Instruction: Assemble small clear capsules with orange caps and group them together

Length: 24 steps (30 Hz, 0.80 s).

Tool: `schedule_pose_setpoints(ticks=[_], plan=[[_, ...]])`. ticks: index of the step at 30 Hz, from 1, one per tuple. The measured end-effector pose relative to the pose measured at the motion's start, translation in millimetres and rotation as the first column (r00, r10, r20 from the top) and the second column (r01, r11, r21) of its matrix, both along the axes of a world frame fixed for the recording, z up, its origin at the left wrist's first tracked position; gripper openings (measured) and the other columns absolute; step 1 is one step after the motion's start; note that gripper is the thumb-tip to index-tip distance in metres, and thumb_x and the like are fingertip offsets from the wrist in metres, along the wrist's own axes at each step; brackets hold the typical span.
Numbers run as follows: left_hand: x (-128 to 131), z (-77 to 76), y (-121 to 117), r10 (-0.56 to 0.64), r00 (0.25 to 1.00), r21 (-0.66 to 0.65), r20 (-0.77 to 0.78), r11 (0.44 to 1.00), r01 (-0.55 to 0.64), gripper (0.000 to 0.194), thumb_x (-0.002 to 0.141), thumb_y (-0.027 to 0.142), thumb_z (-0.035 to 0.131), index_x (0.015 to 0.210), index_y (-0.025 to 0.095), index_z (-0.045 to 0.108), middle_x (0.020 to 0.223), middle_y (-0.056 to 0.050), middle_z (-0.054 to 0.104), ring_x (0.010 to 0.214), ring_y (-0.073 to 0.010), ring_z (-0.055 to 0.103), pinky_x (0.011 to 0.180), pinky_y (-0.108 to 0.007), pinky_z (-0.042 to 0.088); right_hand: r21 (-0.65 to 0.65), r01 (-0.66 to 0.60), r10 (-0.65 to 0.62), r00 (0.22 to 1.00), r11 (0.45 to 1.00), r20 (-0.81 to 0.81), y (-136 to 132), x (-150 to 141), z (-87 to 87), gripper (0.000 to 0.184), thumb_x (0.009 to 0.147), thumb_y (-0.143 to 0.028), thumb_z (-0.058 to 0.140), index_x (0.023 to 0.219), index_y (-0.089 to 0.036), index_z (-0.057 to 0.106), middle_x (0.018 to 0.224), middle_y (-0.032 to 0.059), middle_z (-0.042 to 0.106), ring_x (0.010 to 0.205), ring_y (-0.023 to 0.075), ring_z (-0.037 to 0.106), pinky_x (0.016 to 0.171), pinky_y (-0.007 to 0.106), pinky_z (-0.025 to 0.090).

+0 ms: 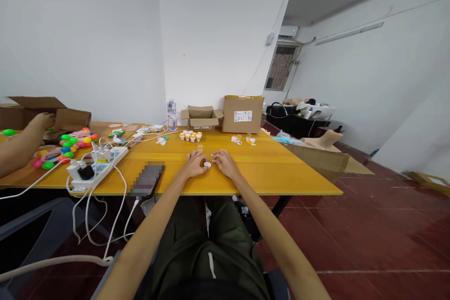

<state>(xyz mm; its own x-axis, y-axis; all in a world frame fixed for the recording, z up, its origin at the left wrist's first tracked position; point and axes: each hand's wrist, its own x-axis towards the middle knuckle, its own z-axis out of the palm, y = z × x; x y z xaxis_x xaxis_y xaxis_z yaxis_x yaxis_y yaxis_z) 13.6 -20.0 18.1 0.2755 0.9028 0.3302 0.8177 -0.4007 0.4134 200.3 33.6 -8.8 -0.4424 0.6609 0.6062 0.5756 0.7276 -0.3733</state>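
Observation:
Both my hands rest on the yellow table point(281, 168) near its front edge. My left hand point(195, 164) holds a small white round cap or container point(207, 165) between its fingertips. Just right of it, my right hand point(225, 161) has its fingers curled and pinches a tiny pale object point(213, 155); what that object is cannot be made out. A row of small orange-and-white containers point(190, 136) stands farther back on the table, and a single one point(200, 147) sits just beyond my hands.
A white power strip point(100, 164) with cables lies left, beside a phone point(147, 179). Colourful plastic balls point(72, 143) and another person's arm point(21, 143) are at far left. A water bottle point(171, 115) and two cardboard boxes point(242, 113) stand at the back. Small items point(242, 139) lie right.

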Motion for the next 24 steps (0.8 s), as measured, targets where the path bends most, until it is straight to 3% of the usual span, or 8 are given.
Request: schedule_pose_setpoints(ticks=[10, 24], plan=[[2, 5.7, -5, -0.006, 1.000, -0.026, -0.002, 1.000, 0.006, 0.011, 0.082, 0.030, 0.061, 0.090, 0.025, 0.065, 0.105, -0.005, 0.063, 0.113, -0.0285, 0.048, 0.099, -0.046, 0.034, 0.009, -0.115, 0.115, 0.993, 0.993, -0.008, -11, -5, 9.4, 0.013, 0.087, -0.016, 0.060, 0.080, -0.024, 0.068, 0.107, 0.0057, 0.067, 0.103, 0.0221, 0.059, 0.095, 0.043, 0.042], [0, 2.1, -1, -0.030, 0.999, -0.021, -0.014, 0.999, 0.030, 0.016, 0.084, 0.036, 0.059, 0.093, 0.027, 0.067, 0.102, -0.004, 0.064, 0.112, -0.0286, 0.048, 0.102, -0.049, 0.033, 0.025, -0.206, 0.207, 0.977, 0.978, -0.059, -7, -6, 4.4, 0.018, 0.083, -0.009, 0.062, 0.075, -0.024, 0.068, 0.104, 0.0053, 0.068, 0.100, 0.0214, 0.061, 0.090, 0.039, 0.047]])
